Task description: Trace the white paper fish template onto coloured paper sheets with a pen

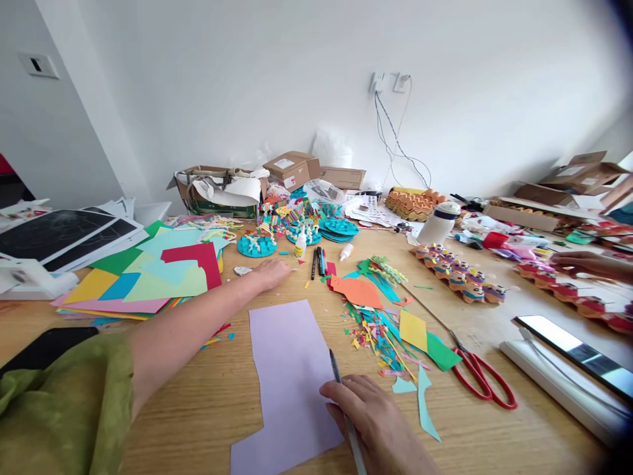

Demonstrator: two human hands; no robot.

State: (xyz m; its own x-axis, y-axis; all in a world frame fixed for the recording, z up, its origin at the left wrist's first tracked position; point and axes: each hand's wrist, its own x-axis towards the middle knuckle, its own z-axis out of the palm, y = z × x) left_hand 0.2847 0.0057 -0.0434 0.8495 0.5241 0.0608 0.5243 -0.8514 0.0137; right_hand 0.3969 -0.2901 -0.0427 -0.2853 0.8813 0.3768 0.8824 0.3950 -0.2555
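Note:
My right hand point(368, 412) is closed around a slim pen point(352, 435), whose dark end points away from me. It rests on the right edge of a lilac paper sheet point(291, 369) with an irregular cut outline. My left hand point(273, 274) stretches forward beyond the sheet, fingers drawn together on the table; anything between the fingertips is too small to make out. Just past them are a small dark pink paper scrap point(301, 262) and a glue bottle point(300, 245). A white oval cutout with dark markings point(242, 270) lies left of this hand.
Coloured paper point(163, 260) is stacked on the left. Markers point(319, 262), paper scraps point(378, 336) and red-handled scissors point(482, 376) lie to the right. Decorated egg-carton pieces point(459, 270) stand farther off, near another person's hand point(593, 264). Boxes point(291, 168) line the wall.

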